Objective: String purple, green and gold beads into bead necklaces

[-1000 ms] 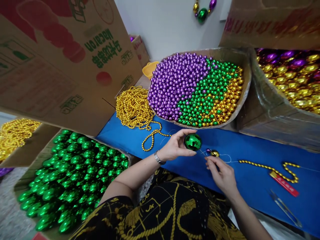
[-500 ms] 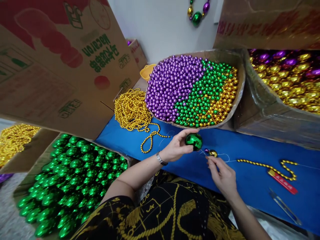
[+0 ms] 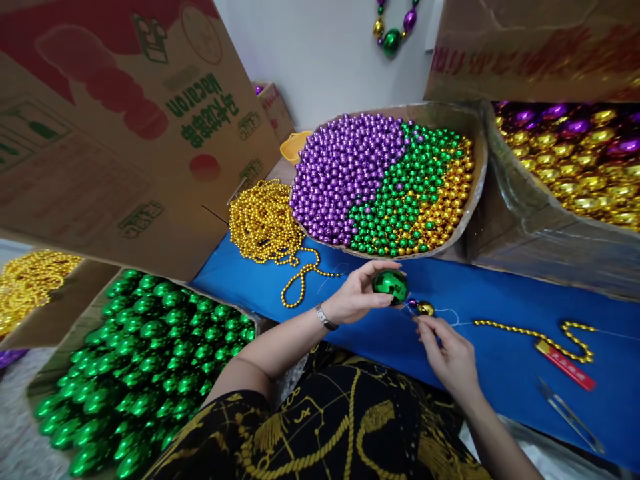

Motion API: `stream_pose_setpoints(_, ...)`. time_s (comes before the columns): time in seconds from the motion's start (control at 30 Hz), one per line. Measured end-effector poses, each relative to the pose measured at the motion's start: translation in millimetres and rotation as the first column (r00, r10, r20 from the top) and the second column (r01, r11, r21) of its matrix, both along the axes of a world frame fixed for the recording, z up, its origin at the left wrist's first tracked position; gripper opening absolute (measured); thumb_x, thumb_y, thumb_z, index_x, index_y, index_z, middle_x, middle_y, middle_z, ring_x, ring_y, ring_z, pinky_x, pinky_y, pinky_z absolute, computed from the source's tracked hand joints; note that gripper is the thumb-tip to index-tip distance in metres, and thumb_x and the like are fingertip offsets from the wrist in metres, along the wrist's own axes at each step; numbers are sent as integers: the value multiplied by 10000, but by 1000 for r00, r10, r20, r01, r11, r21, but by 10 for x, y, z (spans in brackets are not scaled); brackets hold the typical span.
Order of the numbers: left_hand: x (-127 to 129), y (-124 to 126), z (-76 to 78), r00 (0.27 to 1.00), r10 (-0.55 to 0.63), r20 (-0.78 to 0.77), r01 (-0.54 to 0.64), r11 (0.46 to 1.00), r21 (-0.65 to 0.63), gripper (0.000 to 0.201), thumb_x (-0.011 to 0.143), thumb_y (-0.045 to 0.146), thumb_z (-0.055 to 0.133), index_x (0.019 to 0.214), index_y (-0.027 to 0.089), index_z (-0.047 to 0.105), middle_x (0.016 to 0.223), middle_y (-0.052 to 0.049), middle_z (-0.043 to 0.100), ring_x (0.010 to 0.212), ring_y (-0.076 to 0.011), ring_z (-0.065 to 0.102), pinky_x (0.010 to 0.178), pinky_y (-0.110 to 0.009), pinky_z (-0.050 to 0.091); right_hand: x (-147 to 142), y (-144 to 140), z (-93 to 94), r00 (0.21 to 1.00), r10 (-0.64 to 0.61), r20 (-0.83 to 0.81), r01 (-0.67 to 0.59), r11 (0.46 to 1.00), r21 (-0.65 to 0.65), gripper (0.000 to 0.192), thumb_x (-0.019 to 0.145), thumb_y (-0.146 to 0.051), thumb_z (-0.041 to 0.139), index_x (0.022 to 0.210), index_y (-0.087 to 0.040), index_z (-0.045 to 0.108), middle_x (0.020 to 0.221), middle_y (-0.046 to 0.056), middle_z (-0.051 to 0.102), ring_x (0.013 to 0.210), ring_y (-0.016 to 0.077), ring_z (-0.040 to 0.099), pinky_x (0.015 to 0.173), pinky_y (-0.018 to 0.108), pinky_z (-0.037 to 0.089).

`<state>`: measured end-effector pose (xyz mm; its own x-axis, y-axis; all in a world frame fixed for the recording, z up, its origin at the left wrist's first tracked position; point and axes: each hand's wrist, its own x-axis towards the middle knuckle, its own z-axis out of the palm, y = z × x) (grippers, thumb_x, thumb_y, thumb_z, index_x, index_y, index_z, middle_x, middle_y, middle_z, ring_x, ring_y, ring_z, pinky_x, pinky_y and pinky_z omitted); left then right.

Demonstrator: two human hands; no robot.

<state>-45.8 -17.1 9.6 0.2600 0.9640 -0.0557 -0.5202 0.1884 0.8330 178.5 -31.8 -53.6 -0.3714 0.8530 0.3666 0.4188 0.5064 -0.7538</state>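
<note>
My left hand (image 3: 361, 293) is closed around a large shiny green bead (image 3: 390, 285), held between thumb and fingers above the blue table. To its right, my right hand (image 3: 447, 350) pinches a thin white string (image 3: 453, 312) close to the green bead; whether a needle is on its end I cannot make out. Just above the right fingertips, a small purple bead (image 3: 413, 302) and a gold bead (image 3: 425, 308) sit on the string. Further right lies a strand of small gold beads (image 3: 523, 331).
A box of purple, green and gold beads (image 3: 345, 170) stands behind my hands. Coiled gold bead strands (image 3: 265, 217) lie left. Tweezers (image 3: 570, 415) and a red cutter (image 3: 565, 367) are at right. A carton of green beads (image 3: 145, 363) stands lower left.
My left hand has turned the green bead slightly and moved it a little right, closer to my right fingertips. My right hand has barely moved.
</note>
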Motion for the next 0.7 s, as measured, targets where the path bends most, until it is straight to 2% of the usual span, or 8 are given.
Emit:
stream_pose_setpoints(0.3, -22, 18, -56, 997, -49, 53, 49, 999, -5, 624, 702, 312, 812, 1249, 244, 522, 1292, -135, 592, 1024, -270, 690, 837, -397, 576, 0, -17, -17, 1000, 2, -16, -3, 998, -66, 161, 953, -259, 529, 1035, -220, 663, 884, 28, 735, 666, 135, 694, 626, 231, 579)
stream_pose_setpoints(0.4, -37, 30, -70, 994, -72, 77, 75, 997, -32, 644, 707, 329, 812, 1271, 255, 510, 1264, -133, 608, 1016, -271, 695, 818, -380, 583, -4, -10, 6, 1000, 10, -9, -10, 999, -32, 154, 950, -252, 532, 1029, -223, 661, 869, 19, 735, 670, 135, 699, 634, 225, 577)
stream_pose_setpoints(0.47, -44, 40, -68, 994, -82, 76, 84, 996, -33, 646, 714, 330, 809, 1280, 259, 507, 1238, -128, 618, 1005, -268, 697, 789, -363, 590, -6, -2, 22, 1000, -3, 14, 3, 999, 37, 150, 943, -225, 542, 1039, -224, 658, 882, 16, 739, 693, 136, 707, 678, 228, 577)
stream_pose_setpoints(0.6, -14, 30, -68, 997, -57, -58, 60, 997, 57, 642, 703, 282, 825, 1273, 245, 532, 1219, -122, 620, 1006, -259, 687, 794, -380, 598, -14, 6, 36, 999, -35, 35, 29, 987, 161, 161, 928, -192, 562, 1053, -222, 658, 896, 22, 742, 761, 153, 718, 751, 250, 570)
stream_pose_setpoints(0.7, 20, -8, -85, 987, -85, -139, 99, 991, 93, 646, 730, 327, 807, 1306, 233, 531, 1277, -147, 601, 1037, -269, 671, 834, -420, 591, -24, 4, 46, 1000, 6, -3, -6, 999, 40, 147, 944, -217, 539, 1030, -220, 657, 850, 18, 729, 702, 140, 702, 667, 230, 565)
